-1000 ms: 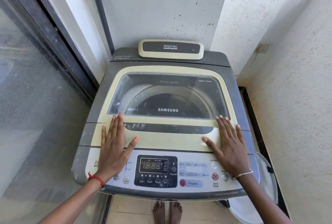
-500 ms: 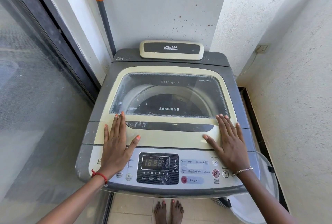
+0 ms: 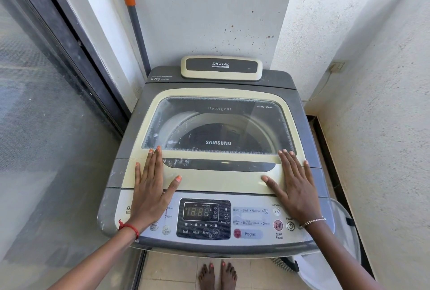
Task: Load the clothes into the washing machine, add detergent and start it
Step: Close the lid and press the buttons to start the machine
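A grey top-loading washing machine (image 3: 130,127) stands in a narrow corner. Its cream lid (image 3: 218,179) with a glass window is down, and the drum behind the glass looks dark. My left hand (image 3: 151,185) lies flat on the lid's front left, fingers spread, holding nothing. My right hand (image 3: 293,185) lies flat on the lid's front right, likewise with nothing in it. Below the hands is the control panel (image 3: 204,218) with a lit display, a Program button (image 3: 237,233), a Start/Pause button (image 3: 278,225) and a power button (image 3: 290,226). No clothes or detergent show.
A glass sliding door (image 3: 46,138) runs along the left. A grey pole with an orange tip (image 3: 137,27) leans in the back corner. Rough white walls close in behind and to the right. A translucent plastic basket (image 3: 337,250) sits at the machine's right front. My bare feet (image 3: 217,275) stand on tiles.
Both hands stay flat on the lid in the same spots. Only the view has tilted slightly, so the machine sits a little lower in frame.
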Tool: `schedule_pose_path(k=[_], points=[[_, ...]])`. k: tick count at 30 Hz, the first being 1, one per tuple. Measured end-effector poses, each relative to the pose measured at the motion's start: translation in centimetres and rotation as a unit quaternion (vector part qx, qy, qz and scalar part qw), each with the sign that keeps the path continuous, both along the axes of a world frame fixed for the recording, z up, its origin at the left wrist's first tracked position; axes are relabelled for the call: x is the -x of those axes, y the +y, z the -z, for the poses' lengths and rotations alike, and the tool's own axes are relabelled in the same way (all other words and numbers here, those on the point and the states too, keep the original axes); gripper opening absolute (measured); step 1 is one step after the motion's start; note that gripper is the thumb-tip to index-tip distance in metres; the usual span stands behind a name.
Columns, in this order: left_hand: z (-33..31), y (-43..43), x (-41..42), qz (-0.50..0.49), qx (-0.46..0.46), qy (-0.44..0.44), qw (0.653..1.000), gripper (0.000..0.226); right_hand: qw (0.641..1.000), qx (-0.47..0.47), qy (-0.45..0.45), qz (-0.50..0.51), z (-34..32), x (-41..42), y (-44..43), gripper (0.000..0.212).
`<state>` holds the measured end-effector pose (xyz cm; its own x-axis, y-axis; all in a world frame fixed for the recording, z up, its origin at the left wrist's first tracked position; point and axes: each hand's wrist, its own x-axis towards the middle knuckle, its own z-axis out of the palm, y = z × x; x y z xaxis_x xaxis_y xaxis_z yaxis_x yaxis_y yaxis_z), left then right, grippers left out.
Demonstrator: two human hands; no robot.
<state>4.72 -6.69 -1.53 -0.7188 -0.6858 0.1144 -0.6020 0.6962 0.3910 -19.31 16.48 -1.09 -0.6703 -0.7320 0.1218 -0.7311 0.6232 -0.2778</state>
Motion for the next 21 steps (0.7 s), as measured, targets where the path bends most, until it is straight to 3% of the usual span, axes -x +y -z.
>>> schedule_pose_path(k=[21], points=[[-0.09, 0.10, 0.03, -0.001, 0.000, 0.000, 1.000, 0.087, 1.000, 0.003, 0.003, 0.002, 0.18, 0.08, -0.03, 0.087]])
